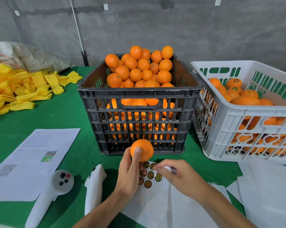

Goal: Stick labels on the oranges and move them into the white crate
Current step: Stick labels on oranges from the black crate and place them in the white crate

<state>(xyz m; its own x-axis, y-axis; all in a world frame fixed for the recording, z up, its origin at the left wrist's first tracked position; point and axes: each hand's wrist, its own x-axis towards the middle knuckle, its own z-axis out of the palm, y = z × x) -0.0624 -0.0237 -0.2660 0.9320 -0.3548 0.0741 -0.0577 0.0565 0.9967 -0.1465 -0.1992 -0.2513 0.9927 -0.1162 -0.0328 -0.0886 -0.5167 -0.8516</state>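
Gripping an orange in left hand fingers, thumb on front, right hand fingers pinching at label sheet

Both bare forearms come in from the bottom edge, left hand raised with fingers and thumb wrapped round an orange, right hand lower and just beside it, knuckles up, fingertips bunched in a pinch at the label sheet.
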